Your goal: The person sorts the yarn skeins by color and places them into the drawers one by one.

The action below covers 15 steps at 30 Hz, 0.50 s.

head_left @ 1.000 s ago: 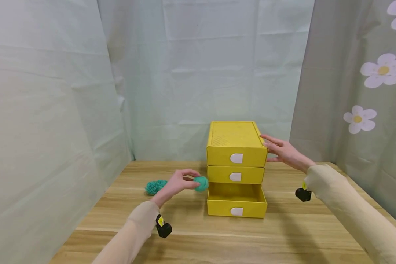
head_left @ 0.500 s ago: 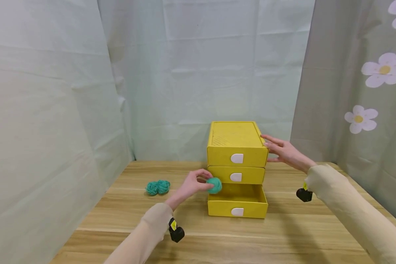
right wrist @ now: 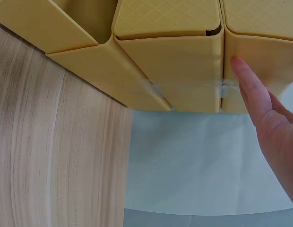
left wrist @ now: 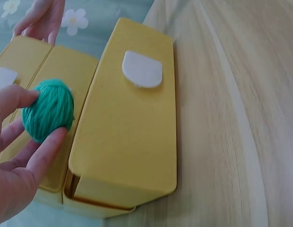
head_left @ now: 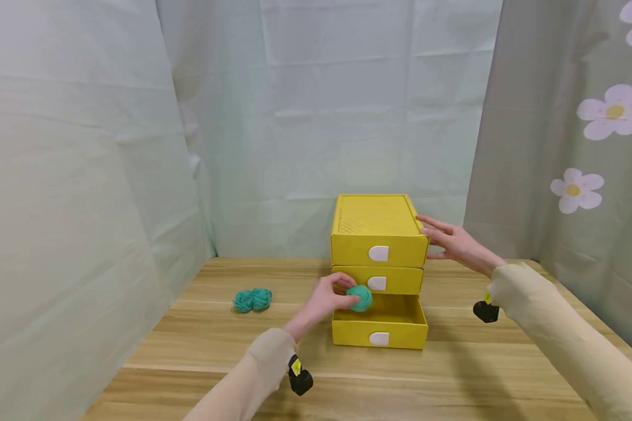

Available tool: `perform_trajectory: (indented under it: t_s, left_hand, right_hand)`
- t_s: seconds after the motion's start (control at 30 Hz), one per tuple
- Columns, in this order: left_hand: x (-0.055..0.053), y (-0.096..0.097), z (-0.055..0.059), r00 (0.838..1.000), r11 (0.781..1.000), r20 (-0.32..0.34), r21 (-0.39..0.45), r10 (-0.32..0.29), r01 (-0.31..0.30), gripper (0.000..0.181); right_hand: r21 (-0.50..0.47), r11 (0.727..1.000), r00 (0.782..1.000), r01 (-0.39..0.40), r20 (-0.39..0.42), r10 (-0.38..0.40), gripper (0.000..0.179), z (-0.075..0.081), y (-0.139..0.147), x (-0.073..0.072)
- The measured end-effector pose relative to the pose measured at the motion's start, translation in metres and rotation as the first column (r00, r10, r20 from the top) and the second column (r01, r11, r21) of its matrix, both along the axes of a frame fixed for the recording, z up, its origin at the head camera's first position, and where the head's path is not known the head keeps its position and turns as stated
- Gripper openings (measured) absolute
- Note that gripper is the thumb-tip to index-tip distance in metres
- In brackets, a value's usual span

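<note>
My left hand (head_left: 330, 297) pinches a small green ball of yarn (head_left: 360, 298) between thumb and fingers. In the head view the ball overlaps the pulled-out bottom drawer (head_left: 342, 334) of a yellow three-drawer box (head_left: 376, 213). The left wrist view shows the strands of the yarn ball (left wrist: 48, 109) in front of the drawer fronts. My right hand (head_left: 455, 242) rests with extended fingers against the right side of the top section. In the right wrist view a fingertip of the right hand (right wrist: 264, 109) touches that side wall.
Two more green yarn balls (head_left: 252, 299) lie side by side on the wooden table (head_left: 205, 345), left of the box. The middle and top drawers are closed, each with a white tab (head_left: 378, 253). Pale curtains (head_left: 316, 128) hang behind and at both sides.
My left hand has carried the yarn ball rightward, from beside the box to over the pulled-out bottom drawer. The right hand has stayed at the box's side.
</note>
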<state>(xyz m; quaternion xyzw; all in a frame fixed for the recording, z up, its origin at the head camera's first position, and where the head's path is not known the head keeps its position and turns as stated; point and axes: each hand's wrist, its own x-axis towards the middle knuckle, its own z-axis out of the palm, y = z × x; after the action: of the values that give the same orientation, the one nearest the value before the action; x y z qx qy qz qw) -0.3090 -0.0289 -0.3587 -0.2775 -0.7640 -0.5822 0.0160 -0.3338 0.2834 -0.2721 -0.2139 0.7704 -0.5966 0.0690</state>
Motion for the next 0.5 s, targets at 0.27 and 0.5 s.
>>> perform_trajectory:
  t_s: [0.27, 0.5]
  left_hand:
    - [0.007, 0.019, 0.001, 0.998, 0.998, -0.018, -0.006, 0.056, -0.056, 0.023]
    - [0.014, 0.035, 0.001, 0.999, 1.0, -0.012, -0.006, 0.03, -0.03, 0.024]
  right_hand:
    - [0.014, 1.0, 1.0, -0.001, -0.011, 0.001, 0.061, 0.001, 0.0, 0.001]
    - [-0.005, 1.0, 1.0, -0.007, 0.009, 0.007, 0.062, 0.003, -0.003, 0.002]
